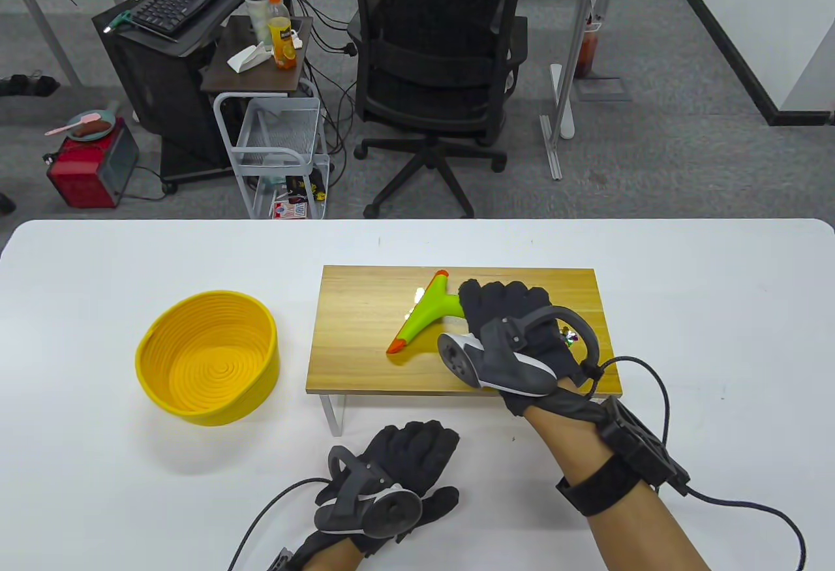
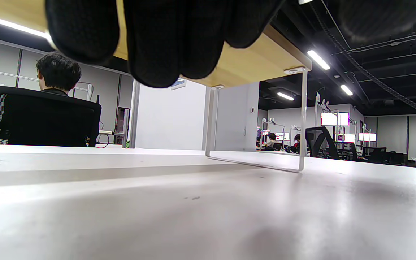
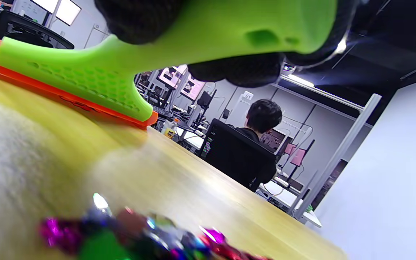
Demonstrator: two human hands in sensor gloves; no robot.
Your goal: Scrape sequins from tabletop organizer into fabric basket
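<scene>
A wooden tabletop organizer (image 1: 365, 329) on white legs stands mid-table. My right hand (image 1: 502, 313) grips the handle of a green scraper with an orange blade (image 1: 421, 320); the blade edge rests on the wood, left of the hand. In the right wrist view the scraper (image 3: 96, 76) lies ahead and a pile of coloured sequins (image 3: 139, 234) lies close to the camera on the wood. A few sequins (image 1: 569, 335) show by my right wrist. The yellow fabric basket (image 1: 207, 357) sits on the table left of the organizer. My left hand (image 1: 411, 460) rests flat on the table in front of the organizer, holding nothing.
The organizer's white leg frame (image 2: 258, 159) and underside (image 2: 262, 57) show in the left wrist view. A black office chair (image 1: 437, 62) and a cart stand beyond the table's far edge. Glove cables trail off the bottom of the table view.
</scene>
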